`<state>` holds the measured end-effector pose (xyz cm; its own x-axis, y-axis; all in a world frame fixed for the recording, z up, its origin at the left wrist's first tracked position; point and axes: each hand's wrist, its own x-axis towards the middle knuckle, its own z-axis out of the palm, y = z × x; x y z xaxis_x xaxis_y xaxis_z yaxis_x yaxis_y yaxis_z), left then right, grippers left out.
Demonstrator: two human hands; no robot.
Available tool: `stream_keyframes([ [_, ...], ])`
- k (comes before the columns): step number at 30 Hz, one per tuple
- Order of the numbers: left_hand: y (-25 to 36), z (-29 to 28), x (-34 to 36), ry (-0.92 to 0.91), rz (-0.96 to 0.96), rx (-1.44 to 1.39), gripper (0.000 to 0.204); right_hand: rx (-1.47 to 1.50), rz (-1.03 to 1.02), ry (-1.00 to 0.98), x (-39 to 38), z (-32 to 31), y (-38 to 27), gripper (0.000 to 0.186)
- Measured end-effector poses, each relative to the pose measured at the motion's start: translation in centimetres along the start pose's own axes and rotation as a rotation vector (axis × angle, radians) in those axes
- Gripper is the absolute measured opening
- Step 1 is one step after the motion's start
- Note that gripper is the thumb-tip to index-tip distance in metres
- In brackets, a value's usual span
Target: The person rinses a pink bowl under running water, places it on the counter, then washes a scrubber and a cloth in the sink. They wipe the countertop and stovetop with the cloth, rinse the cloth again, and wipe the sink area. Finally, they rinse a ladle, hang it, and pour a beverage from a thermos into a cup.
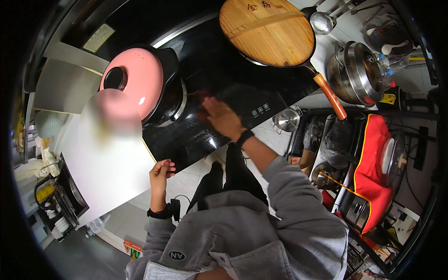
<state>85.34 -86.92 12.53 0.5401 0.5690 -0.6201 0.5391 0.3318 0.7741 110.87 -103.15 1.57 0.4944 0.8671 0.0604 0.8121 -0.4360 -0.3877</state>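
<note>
My right hand [222,118] stretches flat over the black glass cooktop [210,74], palm down, with nothing visible in it. Its fingertips are blurred and a reddish reflection shows beside them. At the cooktop's near left corner, my left hand [162,171] is loosely curled, thumb against the fingers, and no object shows in it. Left of the right hand stands a black pot [172,95] with a pink lid [148,70]. A pan with a round wooden lid [268,39] and a wooden handle [330,95] sits at the far right of the cooktop.
A white counter [109,172] adjoins the cooktop on the left, with a blurred patch over part of it. To the right are a lidded steel pot [357,74], a skimmer [321,22], a small lidded pot [288,120] and a rack draped with red cloth [371,172].
</note>
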Motion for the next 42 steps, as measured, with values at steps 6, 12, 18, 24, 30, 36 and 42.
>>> stream_keyframes([
  [6,-1.0,0.1,0.5,0.048,-0.031,-0.013,0.022,-0.109,0.257,0.331,-5.0,-7.5,19.9,0.051],
  [12,-2.5,1.1,0.9,0.079,-0.067,-0.018,0.021,-0.265,0.589,0.197,-5.6,-7.6,38.5,0.049],
  [18,-2.8,1.5,2.0,0.074,-0.103,-0.074,0.021,-0.165,0.483,0.489,-2.2,-4.9,27.8,0.017],
  [24,-1.4,2.6,3.0,0.005,-0.051,-0.121,0.022,0.091,0.548,0.418,2.2,-5.4,14.7,0.066],
  [30,0.1,3.6,2.9,-0.020,-0.010,-0.085,0.021,0.020,0.487,0.177,6.4,-3.9,11.0,0.060],
  [36,1.0,2.5,2.8,0.024,0.010,-0.065,0.021,0.073,0.333,0.094,0.9,-7.8,16.0,0.054],
  [42,-1.4,0.5,1.7,0.100,-0.016,-0.155,0.022,0.053,0.536,0.156,0.4,-7.8,16.3,0.061],
])
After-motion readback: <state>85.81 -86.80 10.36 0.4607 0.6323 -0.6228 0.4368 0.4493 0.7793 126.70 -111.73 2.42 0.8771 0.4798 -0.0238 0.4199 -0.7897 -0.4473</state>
